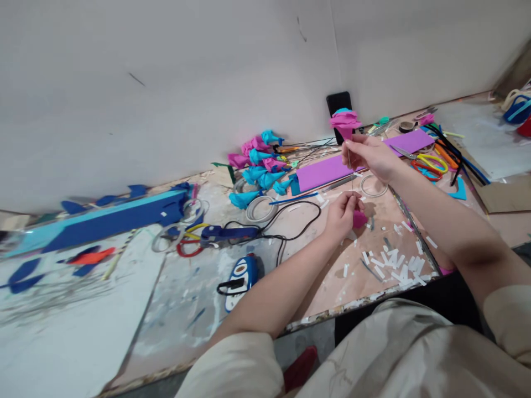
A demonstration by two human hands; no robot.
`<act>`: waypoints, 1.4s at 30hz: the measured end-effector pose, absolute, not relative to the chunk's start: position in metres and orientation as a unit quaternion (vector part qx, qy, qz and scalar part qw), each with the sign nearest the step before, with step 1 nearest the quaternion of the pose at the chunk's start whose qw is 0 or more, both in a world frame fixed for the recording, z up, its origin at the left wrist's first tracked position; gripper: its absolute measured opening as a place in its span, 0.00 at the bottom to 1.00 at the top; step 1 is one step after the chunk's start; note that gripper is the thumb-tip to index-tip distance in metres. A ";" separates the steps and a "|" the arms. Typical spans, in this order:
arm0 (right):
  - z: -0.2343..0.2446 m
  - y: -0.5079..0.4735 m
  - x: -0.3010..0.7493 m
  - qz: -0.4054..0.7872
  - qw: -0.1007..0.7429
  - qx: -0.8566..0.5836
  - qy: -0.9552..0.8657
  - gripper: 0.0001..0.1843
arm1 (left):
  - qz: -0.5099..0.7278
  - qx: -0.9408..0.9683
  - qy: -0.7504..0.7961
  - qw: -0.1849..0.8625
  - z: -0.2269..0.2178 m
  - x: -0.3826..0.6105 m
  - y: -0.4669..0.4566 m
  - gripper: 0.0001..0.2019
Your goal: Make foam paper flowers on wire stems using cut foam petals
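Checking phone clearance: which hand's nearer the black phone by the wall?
Right. The right hand is just below and right of the black phone in view, its pink flower overlapping it. The left hand is lower, nearer the person's body.

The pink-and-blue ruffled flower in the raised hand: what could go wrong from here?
The thin, straight stem between the right hand and left hand might bend if pulled unevenly.
The pink-and-blue ruffled flower could get crushed, since fingers pinch close under its petals.
The metal scissors with yellow and red handles lie near the right wrist, so a careless sideways move might knock them.
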State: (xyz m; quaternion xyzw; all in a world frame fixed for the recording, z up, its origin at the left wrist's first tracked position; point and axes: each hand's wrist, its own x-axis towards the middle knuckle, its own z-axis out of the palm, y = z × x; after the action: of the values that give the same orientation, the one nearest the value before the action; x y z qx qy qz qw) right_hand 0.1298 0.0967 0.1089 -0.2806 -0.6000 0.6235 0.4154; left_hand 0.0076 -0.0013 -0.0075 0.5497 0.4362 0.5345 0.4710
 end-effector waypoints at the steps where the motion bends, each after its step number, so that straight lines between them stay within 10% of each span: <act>1: 0.110 0.098 0.131 0.610 0.429 -0.279 -0.605 0.16 | 0.537 0.549 0.433 0.472 -0.008 0.007 -0.001 0.22; 42: 0.138 0.077 0.143 0.469 0.448 -0.261 -0.715 0.14 | 0.520 0.588 0.394 0.478 -0.011 0.007 -0.002 0.15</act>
State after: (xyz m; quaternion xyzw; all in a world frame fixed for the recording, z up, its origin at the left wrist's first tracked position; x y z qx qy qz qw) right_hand 0.1432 0.0771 0.1379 -0.2610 -0.7147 0.4695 0.4479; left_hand 0.0068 -0.0015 -0.0111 0.5885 0.3937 0.5200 0.4778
